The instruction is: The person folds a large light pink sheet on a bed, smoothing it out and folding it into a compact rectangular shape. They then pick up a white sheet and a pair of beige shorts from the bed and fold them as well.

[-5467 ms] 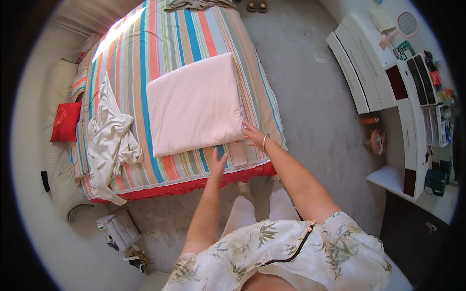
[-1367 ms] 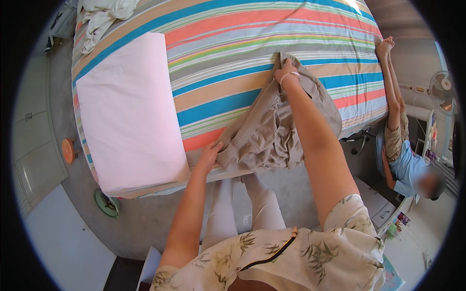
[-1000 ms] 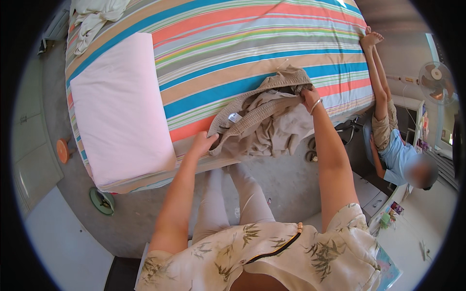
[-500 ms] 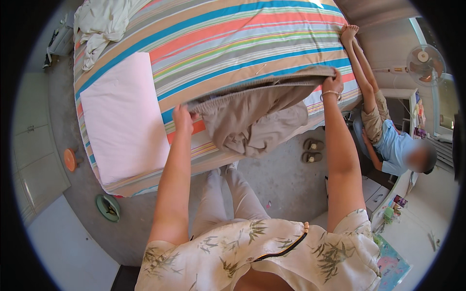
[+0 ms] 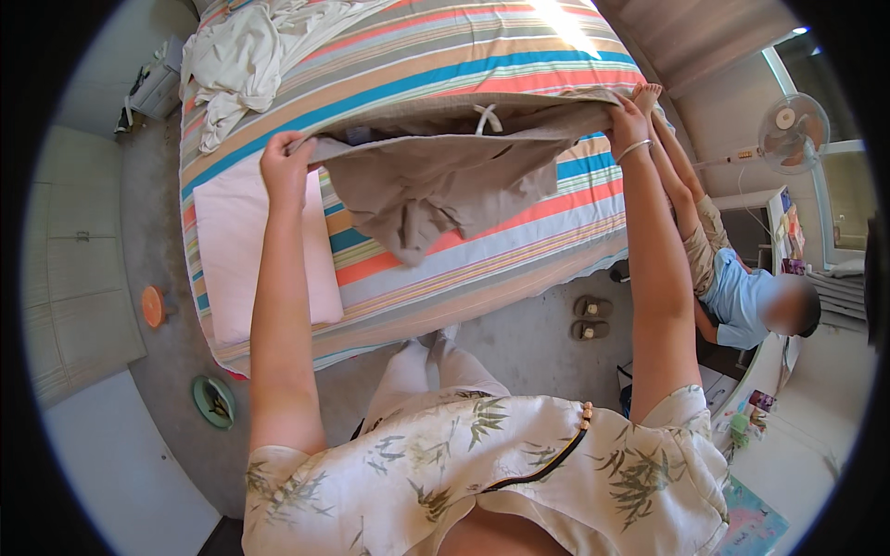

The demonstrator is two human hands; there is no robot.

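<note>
A pair of grey-brown drawstring pants (image 5: 436,181) hangs over the striped bed (image 5: 547,199), its waistband stretched wide between my two hands. My left hand (image 5: 286,169) grips the waistband's left end, above the pink pillow (image 5: 264,264). At the other end, my right hand (image 5: 631,130) has its fingers closed on the waistband, with a bracelet on that wrist. A white drawstring shows in the middle of the waist opening. Folded and bunched, the legs drop below, so their full length is hidden.
Rumpled white cloth (image 5: 246,69) lies at the bed's far left. On the right sits a person in a blue shirt (image 5: 737,292), feet up on the bed, near a fan (image 5: 794,134). Slippers (image 5: 591,318), an orange stool (image 5: 154,306) and a green basin (image 5: 214,402) stand on the floor.
My hands have spread apart and the left has risen, pulling the waistband wider and more level. The pants have lifted farther over the bed, and the drawstring has come into view.
</note>
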